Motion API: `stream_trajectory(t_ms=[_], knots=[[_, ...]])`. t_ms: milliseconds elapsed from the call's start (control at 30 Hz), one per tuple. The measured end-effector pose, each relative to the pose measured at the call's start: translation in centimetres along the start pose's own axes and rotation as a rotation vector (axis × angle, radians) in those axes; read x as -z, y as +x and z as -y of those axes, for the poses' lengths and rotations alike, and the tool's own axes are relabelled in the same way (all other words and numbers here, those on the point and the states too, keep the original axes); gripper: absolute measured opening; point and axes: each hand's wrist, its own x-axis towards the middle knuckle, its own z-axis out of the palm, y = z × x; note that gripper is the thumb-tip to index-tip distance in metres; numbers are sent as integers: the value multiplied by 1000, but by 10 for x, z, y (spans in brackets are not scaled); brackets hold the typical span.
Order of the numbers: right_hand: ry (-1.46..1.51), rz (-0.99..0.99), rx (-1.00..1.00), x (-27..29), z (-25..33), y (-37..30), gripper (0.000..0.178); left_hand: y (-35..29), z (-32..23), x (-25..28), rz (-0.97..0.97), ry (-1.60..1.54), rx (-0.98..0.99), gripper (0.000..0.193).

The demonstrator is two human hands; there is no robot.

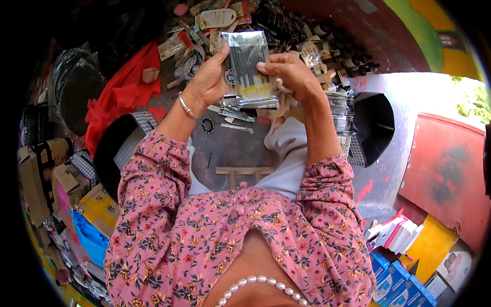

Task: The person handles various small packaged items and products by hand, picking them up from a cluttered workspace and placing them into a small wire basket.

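Between my two hands, in front of me, is a see-through plastic packet (249, 61) of slim dark sticks that look like pens, with yellow marks near their lower ends. My left hand (210, 77) is closed on its left edge, thumb along the side. My right hand (291, 75) grips the right edge, its thumb lying on the front and its fingers curled behind. The packet stands nearly upright, its shiny top end pointing away from me. Under it lie a beaded black bracelet (207, 125) and small flat packets (232, 114) on the dark floor.
Loose packaged goods (217, 18) are heaped at the far side. Red cloth (123, 92) and an open black umbrella-like shape (115, 148) lie left. Cardboard boxes (99, 207) stand lower left, blue boxes (401, 281) lower right. A wooden stool frame (244, 170) is between my legs.
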Motion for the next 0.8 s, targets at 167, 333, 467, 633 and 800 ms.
stream_trajectory(t_ms=[167,333,467,633,800], knots=[[-574,-182,4,-17,-9,1,37,-4,2,1,138,70,-12,42],[-373,-386,86,-3,12,-8,33,-7,-2,1,66,127,-42,33],[-282,-385,636,-31,5,-11,24,1,1,16,11,38,-46,22],[-947,-384,1030,-65,-14,6,34,-12,1,18,136,-200,51,24],[-818,-541,972,-28,-20,40,30,-2,10,11,150,-171,77,26]])
